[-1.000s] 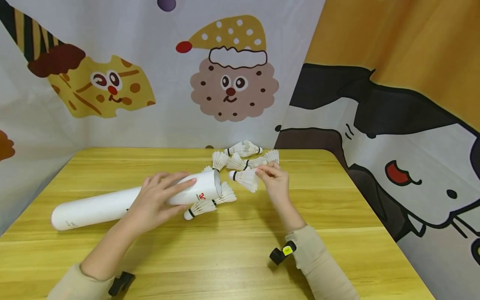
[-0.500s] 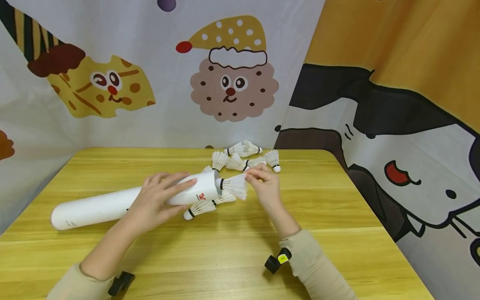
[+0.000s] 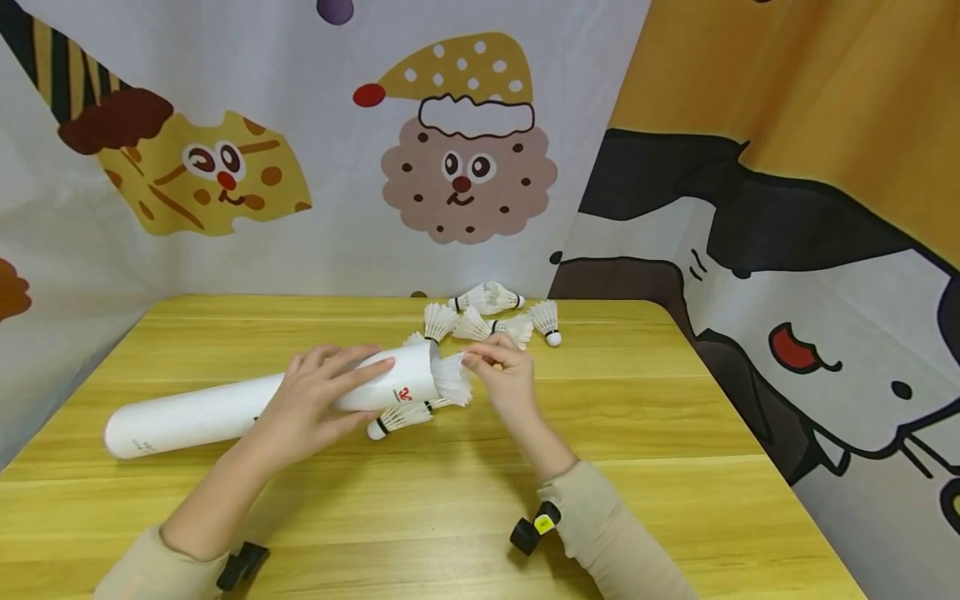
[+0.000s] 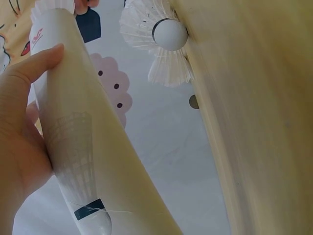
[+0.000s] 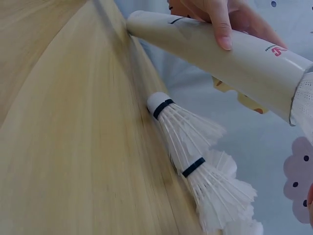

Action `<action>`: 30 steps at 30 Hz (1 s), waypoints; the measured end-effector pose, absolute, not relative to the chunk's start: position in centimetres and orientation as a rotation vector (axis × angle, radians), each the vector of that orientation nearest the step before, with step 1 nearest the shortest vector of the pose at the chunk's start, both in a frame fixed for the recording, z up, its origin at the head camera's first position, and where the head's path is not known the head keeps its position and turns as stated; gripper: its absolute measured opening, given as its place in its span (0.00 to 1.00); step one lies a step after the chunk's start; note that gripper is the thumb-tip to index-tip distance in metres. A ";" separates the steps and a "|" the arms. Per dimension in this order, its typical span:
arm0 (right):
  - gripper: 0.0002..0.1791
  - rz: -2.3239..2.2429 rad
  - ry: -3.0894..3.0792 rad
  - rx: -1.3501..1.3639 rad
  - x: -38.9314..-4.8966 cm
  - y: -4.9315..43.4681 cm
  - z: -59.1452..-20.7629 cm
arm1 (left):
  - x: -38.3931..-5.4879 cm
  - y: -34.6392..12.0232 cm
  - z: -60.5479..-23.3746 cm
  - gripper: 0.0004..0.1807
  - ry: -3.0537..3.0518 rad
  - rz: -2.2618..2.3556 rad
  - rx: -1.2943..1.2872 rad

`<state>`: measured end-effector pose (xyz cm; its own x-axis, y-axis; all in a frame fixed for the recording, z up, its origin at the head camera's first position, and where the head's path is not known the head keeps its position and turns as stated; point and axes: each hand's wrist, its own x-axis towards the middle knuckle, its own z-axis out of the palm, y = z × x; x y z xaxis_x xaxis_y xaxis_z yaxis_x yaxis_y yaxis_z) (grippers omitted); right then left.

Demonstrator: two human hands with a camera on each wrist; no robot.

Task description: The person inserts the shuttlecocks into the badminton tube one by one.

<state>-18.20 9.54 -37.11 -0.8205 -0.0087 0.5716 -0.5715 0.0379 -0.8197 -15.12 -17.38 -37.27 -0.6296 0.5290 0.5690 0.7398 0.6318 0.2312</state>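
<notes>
In the head view, a long white shuttlecock tube (image 3: 191,414) lies aslant over the table, its mouth end raised toward the right. My left hand (image 3: 309,410) grips it near that mouth, thumb and fingers on either side. A feathered shuttlecock (image 3: 453,380) sits partly inside the mouth, its cork hidden and its skirt sticking out. Thumb and forefinger of my right hand (image 3: 504,379) pinch the skirt's edge. The left wrist view shows a shuttlecock picture (image 4: 78,156) on the tube's side. Under the mouth lie other shuttlecocks (image 5: 183,127), partly covered by the tube.
Several loose shuttlecocks (image 3: 495,325) lie by the back edge of the wooden table (image 3: 420,517), one (image 3: 546,321) a little apart on the right. A curtain with cartoon prints (image 3: 315,250) hangs right behind the table.
My right hand has moved left, carrying the shuttlecock from beside the tube into its mouth, cork first; now only the skirt shows. The left hand and tube have stayed almost still.
</notes>
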 end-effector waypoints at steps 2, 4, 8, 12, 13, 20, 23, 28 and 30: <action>0.04 1.830 -1.915 0.579 -18.3 9.2 -37.1 | -15.1 -17.4 -37.3 0.43 -2.400 -0.634 -1.000; 0.04 1.832 -1.913 0.581 -18.4 8.8 -37.1 | -15.1 -17.4 -37.3 0.43 -2.400 -0.637 -1.001; 0.05 1.851 -1.929 0.566 -18.4 8.2 -37.1 | -15.1 -17.4 -37.4 0.44 -2.401 -0.637 -0.998; 0.06 1.873 -1.959 0.546 -18.5 7.7 -37.0 | -15.1 -17.4 -37.4 0.45 -2.398 -0.636 -1.003; 0.06 1.878 -1.969 0.542 -18.5 7.6 -37.1 | -15.1 -17.3 -37.3 0.45 -2.398 -0.635 -1.006; 0.06 1.875 -2.027 0.544 -18.5 7.1 -37.3 | -15.2 -17.3 -37.3 0.45 -2.406 -0.628 -1.020; 0.06 1.884 -2.027 0.544 -18.4 6.8 -37.3 | -15.2 -17.3 -37.3 0.45 -2.406 -0.632 -1.025; 0.05 1.883 -2.043 0.571 -18.1 6.2 -37.3 | -15.1 -17.3 -37.3 0.45 -2.401 -0.646 -1.037; 0.06 1.875 -2.050 0.589 -18.0 6.0 -37.3 | -15.1 -17.2 -37.4 0.44 -2.400 -0.651 -1.043</action>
<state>-17.98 6.01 -37.34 -0.8709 -0.0966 0.4819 -0.4886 0.0635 -0.8702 -15.11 -17.21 -37.36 -0.6182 0.5512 0.5604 0.7589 0.6044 0.2427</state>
